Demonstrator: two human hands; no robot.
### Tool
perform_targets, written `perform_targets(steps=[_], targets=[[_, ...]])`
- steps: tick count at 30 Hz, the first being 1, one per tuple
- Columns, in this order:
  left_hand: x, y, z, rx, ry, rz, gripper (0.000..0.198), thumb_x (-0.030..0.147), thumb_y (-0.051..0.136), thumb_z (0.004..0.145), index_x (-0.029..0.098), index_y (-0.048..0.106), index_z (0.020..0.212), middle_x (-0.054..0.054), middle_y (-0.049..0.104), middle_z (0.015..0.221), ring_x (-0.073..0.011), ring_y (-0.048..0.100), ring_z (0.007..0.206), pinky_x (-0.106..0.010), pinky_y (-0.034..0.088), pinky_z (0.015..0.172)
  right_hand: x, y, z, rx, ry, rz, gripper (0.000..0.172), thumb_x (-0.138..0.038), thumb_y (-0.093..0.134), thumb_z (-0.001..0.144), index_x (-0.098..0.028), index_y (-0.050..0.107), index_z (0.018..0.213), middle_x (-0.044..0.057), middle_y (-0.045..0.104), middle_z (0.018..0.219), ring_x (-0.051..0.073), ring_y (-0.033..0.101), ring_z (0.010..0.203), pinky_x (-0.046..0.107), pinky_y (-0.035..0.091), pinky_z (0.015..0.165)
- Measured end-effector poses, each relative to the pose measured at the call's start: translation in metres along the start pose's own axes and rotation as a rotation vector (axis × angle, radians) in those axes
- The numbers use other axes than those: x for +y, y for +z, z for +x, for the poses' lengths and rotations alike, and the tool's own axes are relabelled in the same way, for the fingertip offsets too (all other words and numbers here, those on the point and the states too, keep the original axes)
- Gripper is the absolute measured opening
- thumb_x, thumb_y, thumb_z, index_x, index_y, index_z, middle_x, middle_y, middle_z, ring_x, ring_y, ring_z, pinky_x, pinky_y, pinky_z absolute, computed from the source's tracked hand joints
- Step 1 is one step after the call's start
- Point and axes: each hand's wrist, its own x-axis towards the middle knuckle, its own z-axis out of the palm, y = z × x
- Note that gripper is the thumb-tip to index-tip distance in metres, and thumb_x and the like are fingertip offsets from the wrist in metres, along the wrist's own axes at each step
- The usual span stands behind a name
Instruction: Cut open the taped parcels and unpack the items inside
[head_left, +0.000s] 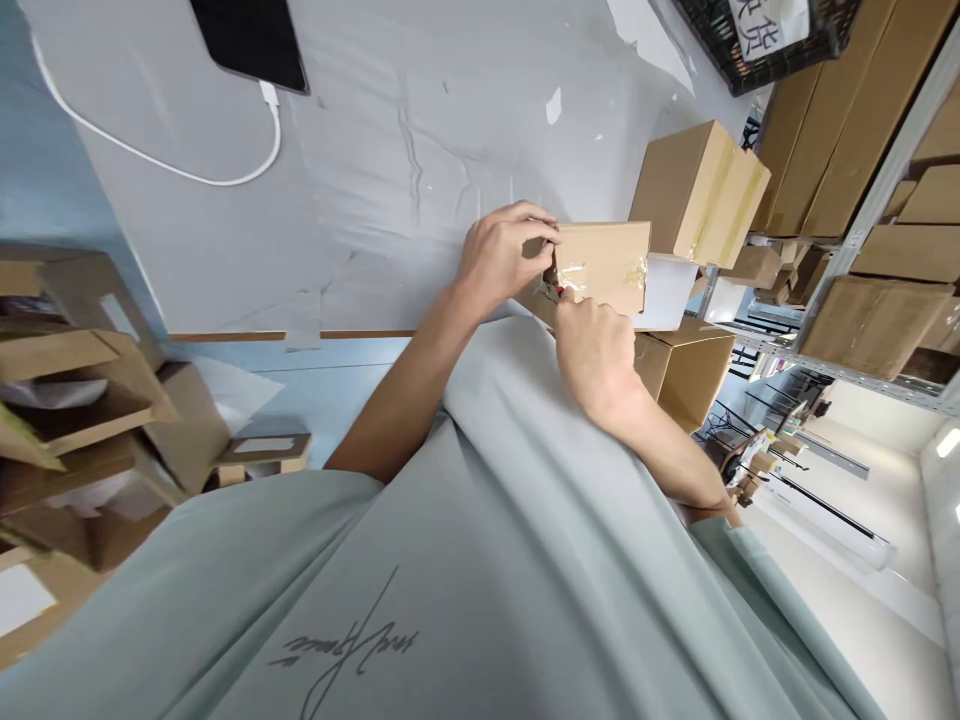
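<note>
Sitting at counter (360, 220) edge: tan box (609, 248), gapped end facing left, long axis unclear, tape (574, 272) crinkled. Left hand (501, 250) half-open, fingertips on box; right hand (598, 352) fisted round mostly hidden red tool (560, 290).

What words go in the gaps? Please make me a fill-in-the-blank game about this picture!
1. The left hand touches a cardboard box with shiny, clear ____ stuck on it.
2. A small, bright ____ bit shows beside the right hand.
3. The color of the charging cable plugged into the phone is ____.
4. The plastic crate with a handwritten label is colored ____.

Missing words: tape; red; white; black.
</note>
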Motion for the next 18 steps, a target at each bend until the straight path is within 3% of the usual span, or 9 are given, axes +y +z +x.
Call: perform_targets(steps=[4, 7, 18], targets=[[0.007, 0.013, -0.006, 0.032, -0.019, 0.008, 0.019, 0.026, 0.074, 0.097, 0.038, 0.087, 0.103, 0.001, 0.083, 0.130, -0.0301, 0.076, 0.129, -0.050, 0.064, 0.112, 0.010, 0.000, 0.004, 0.018, 0.056, -0.045, 0.032, -0.016, 0.056, 0.115, -0.012, 0.081, 0.135, 0.021, 0.086, 0.108, 0.029, 0.086, 0.101, 0.031, 0.064, 0.081], [0.012, 0.022, -0.008, 0.054, -0.024, 0.023, 0.017, 0.026, 0.077, 0.095, 0.037, 0.087, 0.103, 0.000, 0.082, 0.133, -0.0315, 0.075, 0.130, -0.052, 0.063, 0.112, 0.012, 0.003, 0.003, 0.009, 0.068, -0.064, 0.036, -0.008, 0.052, 0.114, -0.012, 0.078, 0.138, 0.020, 0.086, 0.109, 0.027, 0.086, 0.099, 0.029, 0.063, 0.081], [0.019, 0.041, -0.017, 0.078, -0.034, 0.092, 0.023, 0.018, 0.069, 0.101, 0.035, 0.082, 0.110, -0.001, 0.082, 0.138, -0.0300, 0.073, 0.132, -0.051, 0.057, 0.120, 0.021, 0.001, -0.001, -0.085, 0.045, -0.062, 0.036, -0.007, 0.050, 0.115, -0.011, 0.074, 0.142, 0.024, 0.085, 0.118, 0.028, 0.087, 0.109, 0.029, 0.064, 0.085]])
